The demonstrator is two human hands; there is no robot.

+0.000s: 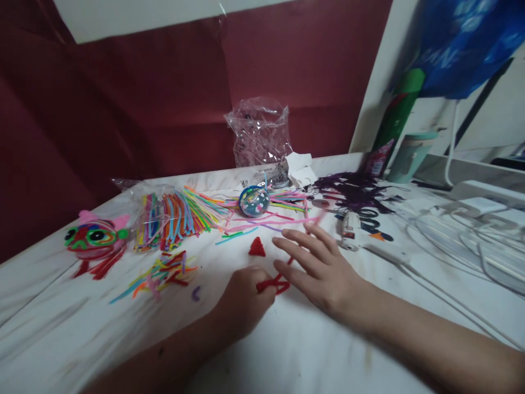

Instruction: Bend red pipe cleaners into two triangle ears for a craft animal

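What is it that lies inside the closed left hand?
The left hand grips a red pipe cleaner; its folded part shows outside. Whatever lies deeper in the grip is covered.

Red pipe cleaner [266, 285], marbled white tabletop [307, 355], maroon backdrop [303, 71]

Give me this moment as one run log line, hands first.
Left hand: closed on red strip | right hand: open beside it, contact unclear | on table: red triangle, ball, scraps
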